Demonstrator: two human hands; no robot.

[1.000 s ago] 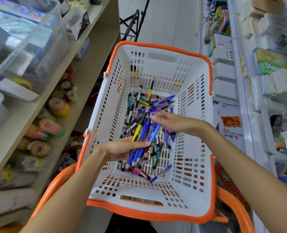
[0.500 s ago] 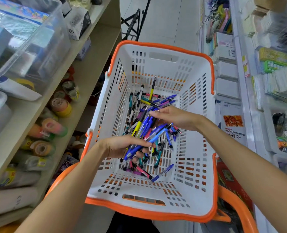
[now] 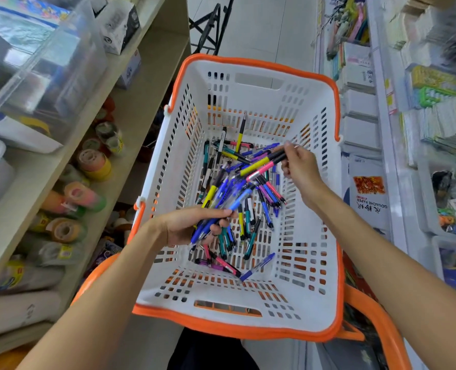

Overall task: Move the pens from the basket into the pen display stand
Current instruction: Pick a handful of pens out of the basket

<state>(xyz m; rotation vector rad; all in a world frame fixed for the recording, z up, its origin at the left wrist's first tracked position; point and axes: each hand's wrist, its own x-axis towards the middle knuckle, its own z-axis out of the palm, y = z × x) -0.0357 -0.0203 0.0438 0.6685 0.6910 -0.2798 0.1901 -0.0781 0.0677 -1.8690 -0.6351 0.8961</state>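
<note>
Right hand [image 3: 300,166] lifted, now pinching yellow and pink pens [image 3: 261,166]; left hand [image 3: 192,225] gripped blue pens [image 3: 216,217]; most stayed below in white orange-rimmed plastic basket [image 3: 248,311]; stand unseen.

We see the basket [image 3: 312,289] open on top, so our hands can go in from above; its slotted walls close every side. Pens [image 3: 237,198] heap at the floor's centre, reaching toward twelve o'clock, with bare floor showing at five o'clock. Shelving [image 3: 61,166] with tape rolls [image 3: 93,164] crowds nine o'clock; stocked racks [image 3: 397,145] crowd three o'clock. Open aisle floor [image 3: 269,30] lies at twelve o'clock.
</note>
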